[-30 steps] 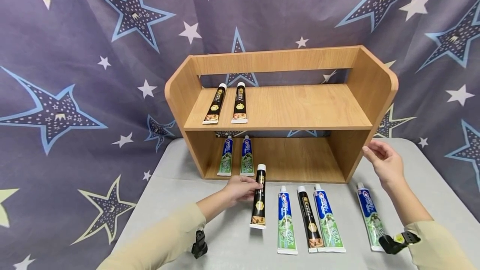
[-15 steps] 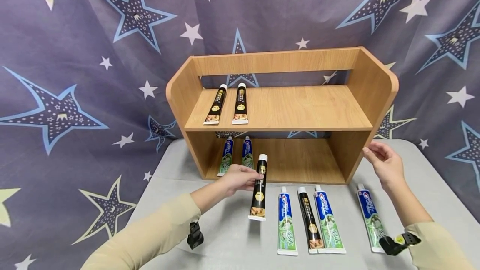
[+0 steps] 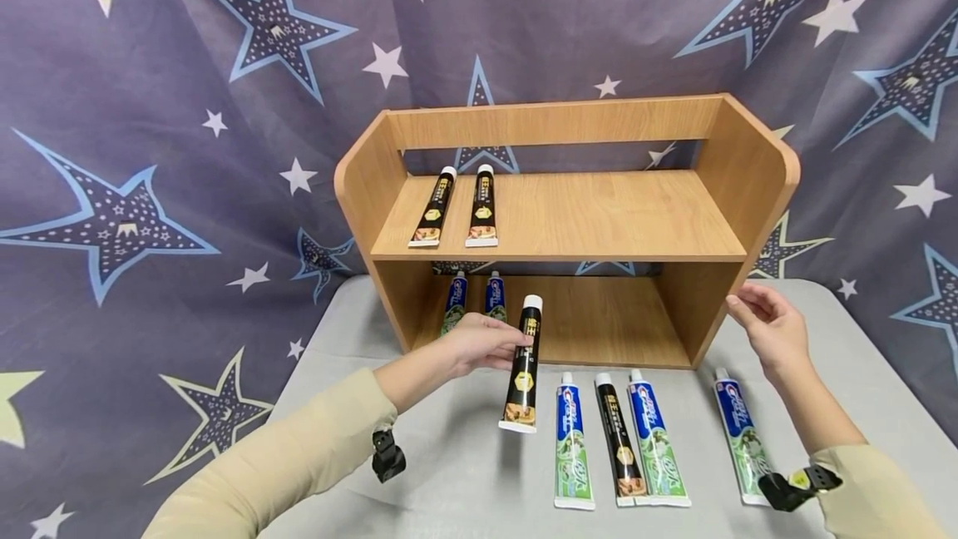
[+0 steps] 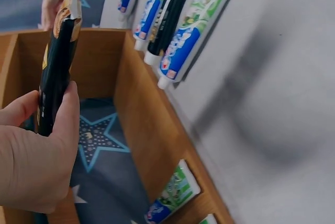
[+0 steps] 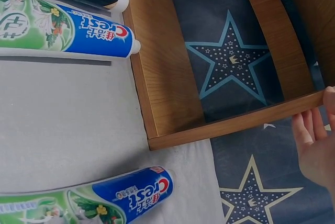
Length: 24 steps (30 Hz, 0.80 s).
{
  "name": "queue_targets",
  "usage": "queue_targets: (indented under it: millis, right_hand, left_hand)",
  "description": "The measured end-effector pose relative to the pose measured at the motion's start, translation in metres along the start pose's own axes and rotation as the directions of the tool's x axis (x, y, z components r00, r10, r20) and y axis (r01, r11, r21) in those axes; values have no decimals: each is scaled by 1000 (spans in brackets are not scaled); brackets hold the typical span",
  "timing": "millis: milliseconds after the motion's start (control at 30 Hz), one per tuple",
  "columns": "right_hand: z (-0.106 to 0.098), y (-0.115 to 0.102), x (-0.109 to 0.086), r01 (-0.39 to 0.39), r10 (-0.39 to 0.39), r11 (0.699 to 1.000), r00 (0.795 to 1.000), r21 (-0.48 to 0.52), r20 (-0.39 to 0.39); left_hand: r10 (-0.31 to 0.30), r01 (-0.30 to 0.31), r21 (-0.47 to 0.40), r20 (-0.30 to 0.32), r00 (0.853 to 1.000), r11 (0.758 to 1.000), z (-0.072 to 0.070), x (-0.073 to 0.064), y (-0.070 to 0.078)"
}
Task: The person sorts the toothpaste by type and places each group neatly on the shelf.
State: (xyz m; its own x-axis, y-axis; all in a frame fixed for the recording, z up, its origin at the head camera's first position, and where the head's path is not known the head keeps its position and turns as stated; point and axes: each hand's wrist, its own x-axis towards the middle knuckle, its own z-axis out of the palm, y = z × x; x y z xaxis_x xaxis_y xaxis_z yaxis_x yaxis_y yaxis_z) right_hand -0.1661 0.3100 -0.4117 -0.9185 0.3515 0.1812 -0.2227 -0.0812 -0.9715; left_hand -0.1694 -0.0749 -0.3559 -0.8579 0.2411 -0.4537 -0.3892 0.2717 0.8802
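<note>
My left hand pinches a black toothpaste tube between thumb and fingers, white cap up, in front of the shelf's lower level. In the left wrist view the tube shows edge-on, its crimped end pointing away from the hand. My right hand grips the side edge of the wooden shelf, the thumb and fingers on either side of the panel in the right wrist view. Two black tubes lie on the upper level. Two blue-and-green Crest tubes lie on the lower level, partly hidden by my left hand.
On the grey table lie a Crest tube, a black tube against another Crest tube, and a further Crest tube at the right. A star-patterned cloth hangs behind the shelf.
My left hand has lifted the black toothpaste tube upward and slightly toward the shelf, now covering more of the lower Crest tubes. The right hand stays at the shelf's side.
</note>
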Motion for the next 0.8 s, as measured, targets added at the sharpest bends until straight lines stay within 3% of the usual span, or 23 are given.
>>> queue_targets:
  millis: [500,800]
  right_hand:
    - [1,0,2,-14,14,999,1000,36,11]
    - [1,2,2,8,-10,997,1000,78,17]
  left_hand:
    - [-24,28,-49,86,996,998,5,-11,32]
    - [30,-32,14,118,993,999,13,-20,51]
